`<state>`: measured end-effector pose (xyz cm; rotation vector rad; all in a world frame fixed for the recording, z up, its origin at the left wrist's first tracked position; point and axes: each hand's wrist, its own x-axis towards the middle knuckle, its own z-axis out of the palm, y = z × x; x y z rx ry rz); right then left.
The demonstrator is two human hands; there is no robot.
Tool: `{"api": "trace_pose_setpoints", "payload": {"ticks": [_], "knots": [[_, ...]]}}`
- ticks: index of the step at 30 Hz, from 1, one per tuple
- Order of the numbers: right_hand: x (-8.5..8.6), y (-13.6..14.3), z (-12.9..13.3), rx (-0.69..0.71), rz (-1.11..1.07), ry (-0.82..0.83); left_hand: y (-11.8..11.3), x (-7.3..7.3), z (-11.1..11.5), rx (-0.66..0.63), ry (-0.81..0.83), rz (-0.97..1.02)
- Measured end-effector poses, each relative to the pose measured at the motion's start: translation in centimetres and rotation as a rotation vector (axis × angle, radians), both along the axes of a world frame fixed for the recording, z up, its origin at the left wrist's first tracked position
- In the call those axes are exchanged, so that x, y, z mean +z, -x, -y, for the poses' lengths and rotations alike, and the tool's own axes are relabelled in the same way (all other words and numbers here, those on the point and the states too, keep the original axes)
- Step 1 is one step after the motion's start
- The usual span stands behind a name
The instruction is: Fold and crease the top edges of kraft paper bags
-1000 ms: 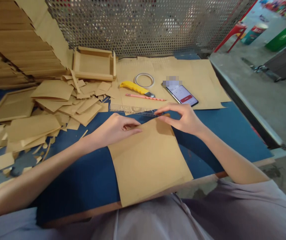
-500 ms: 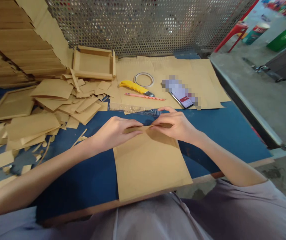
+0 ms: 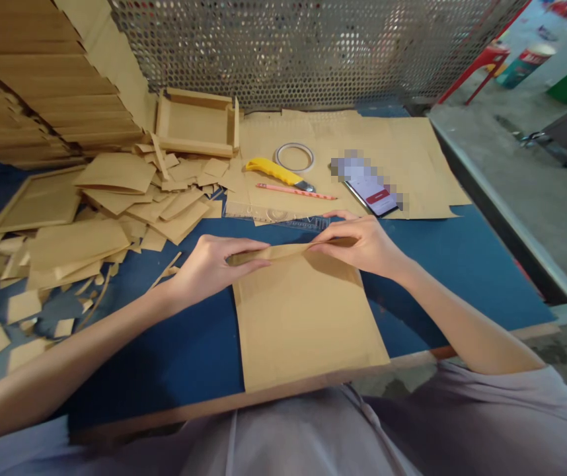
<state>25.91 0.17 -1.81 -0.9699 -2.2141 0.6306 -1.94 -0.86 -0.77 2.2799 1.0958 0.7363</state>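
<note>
A sheet of brown kraft paper (image 3: 308,324) lies in front of me, reaching the table's near edge, its far edge folded up into a narrow strip. My left hand (image 3: 217,264) pinches that strip near its left end between thumb and fingers. Toward the right end, my right hand (image 3: 363,244) pinches the same strip, with one finger lifted off toward the clear ruler (image 3: 278,215). Just beyond the ruler are a pink pencil (image 3: 293,192), a yellow utility knife (image 3: 276,172) and a roll of tape (image 3: 295,157).
A phone (image 3: 370,188) rests on more brown sheets (image 3: 422,165) at the back. Cardboard scraps (image 3: 80,244) cover the table's left side, with a shallow cardboard tray (image 3: 197,125) behind them. Stacked cardboard (image 3: 30,79) rises at back left, and a perforated metal panel (image 3: 273,53) stands behind.
My left hand has slid left along the folded edge, so the hands are farther apart and more of the strip shows between them. The whole view has shifted slightly.
</note>
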Motion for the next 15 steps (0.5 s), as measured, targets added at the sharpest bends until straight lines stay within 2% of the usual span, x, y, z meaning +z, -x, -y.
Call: {"api": "trace_pose_setpoints", "payload": {"ticks": [8, 15], "knots": [[0.01, -0.32, -0.47, 0.126, -0.023, -0.003, -0.22, -0.06, 0.21, 0.020, 0.007, 0.041], [-0.22, -0.53, -0.65, 0.120, -0.103, 0.124, -0.35, 0.40, 0.31, 0.039, 0.109, 0.061]]}}
